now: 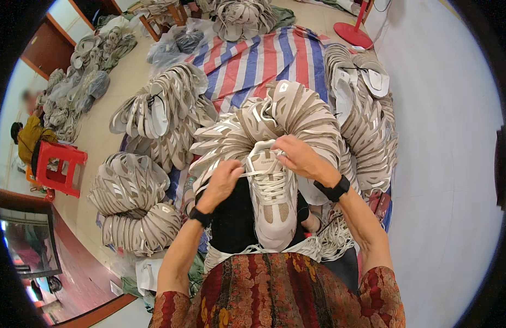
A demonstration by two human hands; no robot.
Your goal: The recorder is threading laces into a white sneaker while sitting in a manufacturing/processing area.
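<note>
The lacing on the pale beige and brown shoe upper [275, 218] looks mostly done, as I judge it: the flat off-white lace [271, 185] crosses the throat in several rows, from just above the toe up to near the tongue. What seems left is the top end, where a length of lace runs free toward the left and no bow or knot shows.

The upper stands toe-down in front of me at the centre of the frame, its opening toward the top. My left hand [224, 180] pinches that free length, drawn out to the side; my right hand [301, 158] is at the upper right edge of the collar, well apart from the left, its fingers bent, and I cannot tell whether they grip lace or just the edge.

The toe is smooth and pale, with a tan mesh panel below the rows, and the tongue carries a small printed mark. The rows lie fairly even, though slightly slack in places.

Just beyond it, a curved bundle of nested beige uppers [303, 112] fills the upper middle; whether those are laced I cannot make out. A tangle of loose white laces [336, 240] lies at lower right.
</note>
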